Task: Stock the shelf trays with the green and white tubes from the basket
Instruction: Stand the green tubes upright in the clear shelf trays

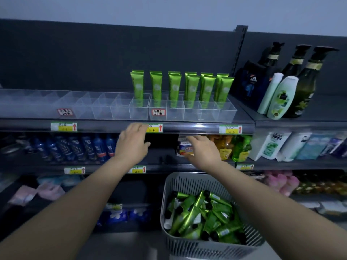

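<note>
**Both hands raised empty before the shelf, basket of tubes below**

Nearest the camera, a grey slatted basket (189,184) is seen under the right forearm, below and nearer than the fingers. It is filled with green tubes (195,209) lying jumbled on their sides, long axes crossing at many angles, black caps pointing mostly up-left or down-left; a few white ones (167,225) are glimpsed at the basket's left wall.

Above the basket, the right hand (201,151) is held palm down with its fingers (189,139) loosely spread and slightly curled, nothing gripped; whether they touch the small packets on the middle shelf behind them cannot be told. To its left, the left hand (131,145) is likewise open and empty, fingers (139,126) apart, their tips level with the price strip (155,127) on the upper shelf edge (187,125); contact cannot be told.

Just above and beyond both sets of fingers, clear plastic trays (221,114) are set along the upper shelf. Up and to the right of the fingers, upright green tubes (156,89) are stood in six rows, long axes vertical, crimped ends up. The compartments up and to the left are seen without tubes.
</note>
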`<state>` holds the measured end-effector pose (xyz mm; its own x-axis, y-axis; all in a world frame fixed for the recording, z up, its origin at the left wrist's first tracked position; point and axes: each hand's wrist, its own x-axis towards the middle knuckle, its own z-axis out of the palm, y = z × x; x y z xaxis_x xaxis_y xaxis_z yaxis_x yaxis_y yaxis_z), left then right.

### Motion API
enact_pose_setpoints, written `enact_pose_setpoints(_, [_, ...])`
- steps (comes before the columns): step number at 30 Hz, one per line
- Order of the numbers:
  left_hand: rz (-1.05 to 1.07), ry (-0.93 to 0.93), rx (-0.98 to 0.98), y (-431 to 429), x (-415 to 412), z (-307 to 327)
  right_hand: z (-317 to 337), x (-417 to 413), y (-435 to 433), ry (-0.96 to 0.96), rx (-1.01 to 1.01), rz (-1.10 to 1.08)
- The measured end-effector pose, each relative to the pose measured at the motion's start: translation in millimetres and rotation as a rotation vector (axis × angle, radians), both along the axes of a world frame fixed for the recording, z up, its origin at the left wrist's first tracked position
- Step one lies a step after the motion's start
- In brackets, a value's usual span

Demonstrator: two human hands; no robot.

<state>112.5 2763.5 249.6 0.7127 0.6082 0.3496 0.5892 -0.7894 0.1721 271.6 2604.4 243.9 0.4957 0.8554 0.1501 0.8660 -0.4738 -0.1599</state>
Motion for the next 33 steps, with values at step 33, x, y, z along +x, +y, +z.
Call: enact_pose_setpoints(33, [-0.415, 0.872, -0.336, -144.4, 87.9, -281.2, -241.1, 61.3, -141.1, 0.414, -0.709, -0.288])
